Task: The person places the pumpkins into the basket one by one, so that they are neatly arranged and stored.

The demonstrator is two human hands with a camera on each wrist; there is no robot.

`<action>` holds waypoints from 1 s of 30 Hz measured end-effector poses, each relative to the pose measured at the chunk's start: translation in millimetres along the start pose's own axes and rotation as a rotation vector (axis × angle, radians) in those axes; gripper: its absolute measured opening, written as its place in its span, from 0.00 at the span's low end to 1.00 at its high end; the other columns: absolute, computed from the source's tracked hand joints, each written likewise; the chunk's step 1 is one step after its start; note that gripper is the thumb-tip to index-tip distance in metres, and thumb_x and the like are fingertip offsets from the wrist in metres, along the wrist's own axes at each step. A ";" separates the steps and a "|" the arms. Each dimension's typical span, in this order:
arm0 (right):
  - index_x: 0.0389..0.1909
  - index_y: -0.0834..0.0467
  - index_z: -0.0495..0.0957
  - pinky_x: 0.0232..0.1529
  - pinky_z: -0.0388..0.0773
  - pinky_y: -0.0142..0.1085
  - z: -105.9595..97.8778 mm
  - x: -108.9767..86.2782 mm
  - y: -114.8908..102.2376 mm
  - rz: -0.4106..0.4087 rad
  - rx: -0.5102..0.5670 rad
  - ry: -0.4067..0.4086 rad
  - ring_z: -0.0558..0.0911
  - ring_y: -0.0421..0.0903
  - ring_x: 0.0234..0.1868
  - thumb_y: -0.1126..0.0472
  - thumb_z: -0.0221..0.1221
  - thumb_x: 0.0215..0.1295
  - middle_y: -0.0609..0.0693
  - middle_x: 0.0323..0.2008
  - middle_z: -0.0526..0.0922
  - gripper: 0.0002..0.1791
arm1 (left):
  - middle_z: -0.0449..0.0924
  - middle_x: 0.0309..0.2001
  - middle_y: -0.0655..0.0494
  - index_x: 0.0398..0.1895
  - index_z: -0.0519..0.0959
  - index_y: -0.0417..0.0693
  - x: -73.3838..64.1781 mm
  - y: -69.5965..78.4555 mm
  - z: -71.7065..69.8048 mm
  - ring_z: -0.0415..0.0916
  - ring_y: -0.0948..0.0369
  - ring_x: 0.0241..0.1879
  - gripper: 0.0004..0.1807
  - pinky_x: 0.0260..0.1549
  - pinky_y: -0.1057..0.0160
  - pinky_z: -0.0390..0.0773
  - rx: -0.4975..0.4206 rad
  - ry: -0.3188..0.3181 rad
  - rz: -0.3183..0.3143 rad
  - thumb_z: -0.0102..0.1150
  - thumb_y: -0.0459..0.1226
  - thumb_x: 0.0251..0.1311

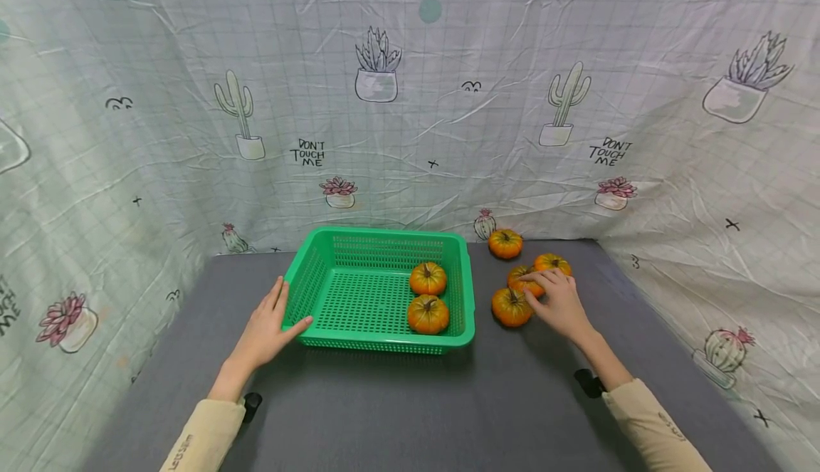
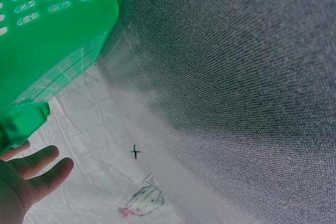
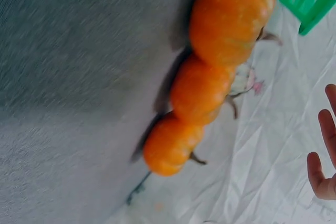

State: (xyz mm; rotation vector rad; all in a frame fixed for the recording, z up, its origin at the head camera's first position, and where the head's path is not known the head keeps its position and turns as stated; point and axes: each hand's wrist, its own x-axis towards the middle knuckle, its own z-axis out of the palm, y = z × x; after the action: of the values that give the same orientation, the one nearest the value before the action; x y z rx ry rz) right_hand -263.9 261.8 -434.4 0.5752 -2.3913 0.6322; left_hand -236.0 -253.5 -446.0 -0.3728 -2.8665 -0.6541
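Note:
A green plastic basket (image 1: 378, 339) stands on the dark table, with two small orange pumpkins (image 1: 428, 278) (image 1: 428, 315) at its right end. My left hand (image 1: 267, 322) rests at the basket's left rim, fingers straight and thumb over the front corner. In the left wrist view its fingers (image 2: 44, 179) extend beside the rim. Right of the basket lie several more pumpkins, among them a front one (image 1: 511, 307) and a back one (image 1: 505, 243). Above this group hovers my right hand (image 1: 559, 302), fingers loosely bent and nothing held. The right wrist view shows its fingers (image 3: 326, 129) apart from the pumpkins (image 3: 231, 19).
A pale curtain (image 1: 410, 123) printed with potted cacti hangs behind the table and along both sides. The grey table surface (image 1: 384, 415) stretches in front of the basket. A dark wrist camera (image 1: 588, 384) sits at the right wrist.

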 end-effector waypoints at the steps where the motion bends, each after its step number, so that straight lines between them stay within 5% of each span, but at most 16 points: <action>1: 0.35 0.54 0.80 0.38 0.57 0.46 -0.4 -0.4 3.0 0.012 0.000 0.006 0.70 0.47 0.37 0.66 0.62 0.50 0.52 0.35 0.81 0.10 | 0.35 0.70 0.38 0.68 0.42 0.34 0.3 -0.1 -0.2 0.44 0.36 0.65 0.49 0.57 0.35 0.51 0.001 -0.001 0.000 0.49 0.57 0.57; 17: 0.48 0.67 0.71 0.35 0.57 0.50 9.7 -9.0 66.8 0.249 -0.086 0.042 0.67 0.60 0.41 0.65 0.57 0.55 0.65 0.41 0.75 0.19 | 0.35 0.70 0.38 0.68 0.42 0.33 0.4 0.8 0.0 0.44 0.36 0.65 0.49 0.57 0.36 0.51 0.001 0.000 -0.004 0.48 0.57 0.57; 30: 0.57 0.65 0.62 0.34 0.56 0.52 14.4 2.7 99.6 0.336 -0.150 -0.050 0.60 0.64 0.49 0.57 0.55 0.58 0.67 0.53 0.64 0.28 | 0.36 0.70 0.38 0.68 0.43 0.34 0.3 -0.7 1.1 0.44 0.36 0.65 0.49 0.57 0.36 0.52 -0.001 0.011 -0.002 0.49 0.57 0.56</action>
State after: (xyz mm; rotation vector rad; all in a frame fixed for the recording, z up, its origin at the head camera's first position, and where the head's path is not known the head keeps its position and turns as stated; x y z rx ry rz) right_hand -324.8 332.1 -472.7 0.1252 -2.5793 0.5747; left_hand -236.6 -253.6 -447.2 -0.3651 -2.8572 -0.6558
